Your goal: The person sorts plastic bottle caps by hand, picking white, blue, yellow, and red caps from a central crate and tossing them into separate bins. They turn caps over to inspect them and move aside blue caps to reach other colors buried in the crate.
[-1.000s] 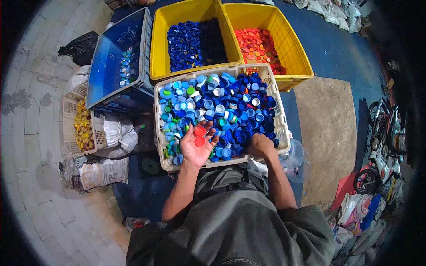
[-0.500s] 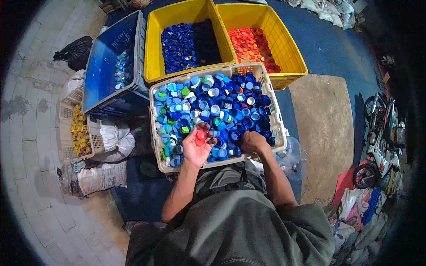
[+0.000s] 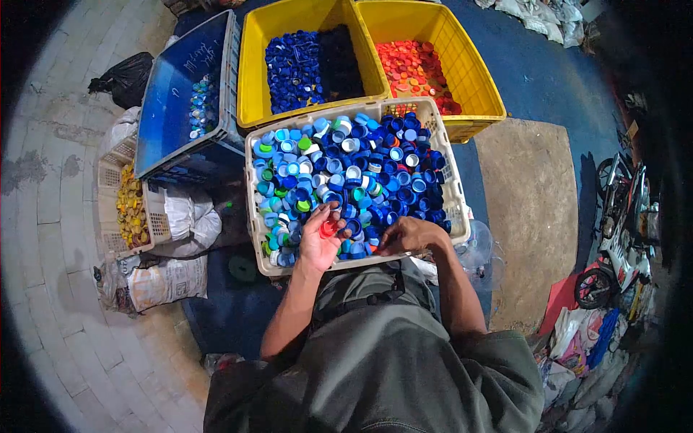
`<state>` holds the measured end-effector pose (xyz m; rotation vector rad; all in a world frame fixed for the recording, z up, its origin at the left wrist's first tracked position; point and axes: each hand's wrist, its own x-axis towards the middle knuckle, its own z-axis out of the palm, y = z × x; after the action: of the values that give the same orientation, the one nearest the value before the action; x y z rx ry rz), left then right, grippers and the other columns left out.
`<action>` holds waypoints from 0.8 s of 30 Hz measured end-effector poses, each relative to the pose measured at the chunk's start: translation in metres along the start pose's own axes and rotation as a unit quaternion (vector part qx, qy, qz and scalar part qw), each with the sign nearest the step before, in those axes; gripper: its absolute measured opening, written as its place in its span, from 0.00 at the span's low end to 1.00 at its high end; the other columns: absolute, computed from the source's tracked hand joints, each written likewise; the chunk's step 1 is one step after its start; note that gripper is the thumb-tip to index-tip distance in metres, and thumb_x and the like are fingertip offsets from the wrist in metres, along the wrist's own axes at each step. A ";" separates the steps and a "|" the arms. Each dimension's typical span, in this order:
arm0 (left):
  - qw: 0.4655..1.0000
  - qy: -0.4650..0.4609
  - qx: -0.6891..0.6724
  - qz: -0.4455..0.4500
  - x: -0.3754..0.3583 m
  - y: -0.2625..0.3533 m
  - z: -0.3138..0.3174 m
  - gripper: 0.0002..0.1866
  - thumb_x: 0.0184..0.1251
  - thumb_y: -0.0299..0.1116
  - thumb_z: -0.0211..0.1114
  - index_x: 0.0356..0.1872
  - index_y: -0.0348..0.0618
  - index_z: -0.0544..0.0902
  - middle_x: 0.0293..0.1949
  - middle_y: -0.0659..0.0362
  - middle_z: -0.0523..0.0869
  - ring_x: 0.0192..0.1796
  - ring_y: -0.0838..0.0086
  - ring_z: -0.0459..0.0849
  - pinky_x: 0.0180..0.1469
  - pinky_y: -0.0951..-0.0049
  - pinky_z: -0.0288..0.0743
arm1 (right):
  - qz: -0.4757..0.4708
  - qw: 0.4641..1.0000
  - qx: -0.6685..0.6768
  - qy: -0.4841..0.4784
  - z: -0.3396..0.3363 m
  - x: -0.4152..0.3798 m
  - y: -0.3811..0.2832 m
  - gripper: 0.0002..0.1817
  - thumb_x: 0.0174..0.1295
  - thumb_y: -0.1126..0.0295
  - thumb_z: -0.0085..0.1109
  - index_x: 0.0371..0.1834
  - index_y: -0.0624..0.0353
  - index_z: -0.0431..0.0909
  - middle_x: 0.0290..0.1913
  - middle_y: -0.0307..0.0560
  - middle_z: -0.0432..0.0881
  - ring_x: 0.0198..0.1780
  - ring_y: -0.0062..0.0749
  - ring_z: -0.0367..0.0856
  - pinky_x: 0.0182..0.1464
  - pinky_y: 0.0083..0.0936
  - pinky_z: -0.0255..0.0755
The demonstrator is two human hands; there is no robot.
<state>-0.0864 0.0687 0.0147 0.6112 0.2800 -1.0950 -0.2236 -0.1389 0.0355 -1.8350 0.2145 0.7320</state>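
A white plastic crate [image 3: 258,242] in front of my body is filled with loose bottle caps [image 3: 354,173], mostly blue, with some white and green ones. My left hand [image 3: 319,244] is palm up over the crate's near side, its fingers curled around a red bottle cap [image 3: 328,229]. To its right, my right hand [image 3: 415,235] reaches down into the caps near the front rim, fingers bent together. A bit of red-orange shows by its fingertips; whether they grip a cap is hidden.
Beyond the crate stand a yellow bin [image 3: 253,108] with dark blue caps and another yellow bin [image 3: 476,108] with red-orange caps. A blue bin [image 3: 162,119] and a basket of yellow caps [image 3: 131,209] are at left. Sacks [image 3: 170,281] lie below; a motorbike [image 3: 610,238] is at right.
My right hand has drawn back left and toward the crate's front rim. The fingers of my left hand have curled more over the red cap. The view has shifted slightly.
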 end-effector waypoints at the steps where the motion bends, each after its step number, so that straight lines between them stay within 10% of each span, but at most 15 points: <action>1: 1.000 0.006 0.003 0.003 0.000 0.000 -0.001 0.10 0.70 0.34 0.58 0.48 0.44 0.77 0.32 0.64 0.80 0.36 0.73 0.78 0.40 0.66 0.74 | 0.009 1.000 -0.010 -0.005 0.000 0.001 -0.002 0.21 0.49 0.55 0.72 0.42 0.57 0.86 0.35 0.47 0.87 0.36 0.33 0.84 0.40 0.30 0.75; 13: 0.994 0.037 0.101 -0.008 -0.005 0.000 0.012 0.07 0.71 0.34 0.58 0.43 0.45 0.77 0.30 0.64 0.77 0.32 0.76 0.77 0.36 0.70 0.75 | 0.037 0.992 -0.116 0.022 -0.002 -0.011 -0.034 0.15 0.52 0.60 0.66 0.36 0.59 0.83 0.35 0.48 0.86 0.36 0.37 0.84 0.40 0.30 0.75; 17: 0.992 0.029 0.116 -0.029 -0.004 -0.001 0.017 0.07 0.70 0.34 0.59 0.43 0.44 0.77 0.31 0.64 0.78 0.31 0.77 0.76 0.35 0.71 0.75 | -0.117 0.962 0.209 0.134 0.001 0.003 0.017 0.07 0.63 0.69 0.57 0.33 0.63 0.78 0.29 0.35 0.79 0.31 0.23 0.75 0.37 0.25 0.70; 21: 0.990 0.019 0.136 -0.035 -0.001 -0.006 0.021 0.07 0.70 0.34 0.60 0.42 0.43 0.77 0.30 0.64 0.78 0.29 0.78 0.75 0.32 0.74 0.72 | -0.043 0.846 0.519 0.116 -0.003 0.002 0.019 0.08 0.63 0.68 0.58 0.32 0.62 0.78 0.27 0.36 0.78 0.29 0.25 0.72 0.36 0.26 0.70; 24: 0.934 0.046 0.352 0.025 0.001 -0.011 0.025 0.06 0.70 0.35 0.59 0.40 0.43 0.78 0.30 0.64 0.78 0.27 0.79 0.74 0.31 0.75 0.71 | -0.042 0.943 0.135 0.300 0.014 0.019 0.023 0.13 0.61 0.63 0.63 0.32 0.65 0.78 0.26 0.43 0.80 0.29 0.28 0.75 0.36 0.28 0.71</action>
<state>-0.0978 0.0502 0.0305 1.3052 -0.0635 -1.1101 -0.2246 -0.1314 0.0037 -1.7412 0.5973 0.0542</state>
